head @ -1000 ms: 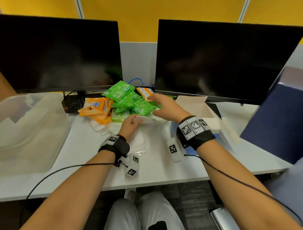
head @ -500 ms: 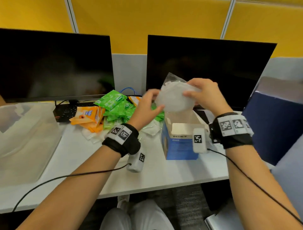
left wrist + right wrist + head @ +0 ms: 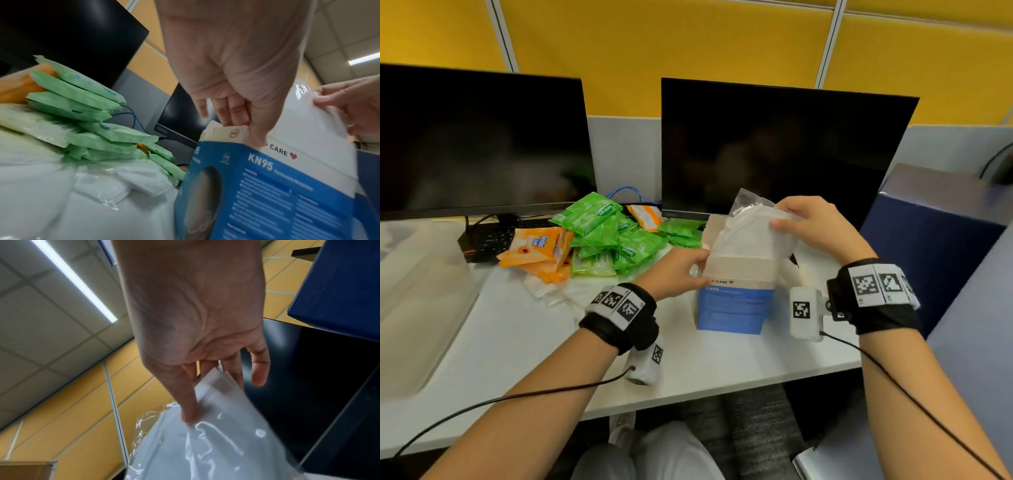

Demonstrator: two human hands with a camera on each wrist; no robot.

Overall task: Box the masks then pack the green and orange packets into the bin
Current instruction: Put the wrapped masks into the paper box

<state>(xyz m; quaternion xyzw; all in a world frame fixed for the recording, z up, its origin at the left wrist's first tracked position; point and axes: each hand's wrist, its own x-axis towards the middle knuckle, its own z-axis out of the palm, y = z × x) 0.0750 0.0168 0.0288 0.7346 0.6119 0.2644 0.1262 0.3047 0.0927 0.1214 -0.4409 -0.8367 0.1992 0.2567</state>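
Observation:
A blue and white KN95 mask box (image 3: 734, 305) (image 3: 277, 191) stands open on the desk. My left hand (image 3: 678, 272) (image 3: 232, 91) grips its top left rim, thumb outside and fingers inside. My right hand (image 3: 813, 228) (image 3: 197, 340) pinches a white mask in a clear bag (image 3: 753, 233) (image 3: 211, 443) (image 3: 320, 123), whose lower part sits in the box mouth. More bagged white masks (image 3: 558, 291) (image 3: 86, 186) lie left of the box. Behind them is a heap of green packets (image 3: 606, 236) (image 3: 86, 113) and orange packets (image 3: 534, 246).
A clear plastic bin (image 3: 417, 301) stands at the desk's left end. Two dark monitors (image 3: 774, 147) line the back, with a keyboard (image 3: 489, 236) under the left one. A dark blue panel (image 3: 935, 246) rises at the right.
Both hands lifted a bagged mask off the desk. The left hand then let go of it and took the box rim, while the right hand lowered the mask into the box mouth.

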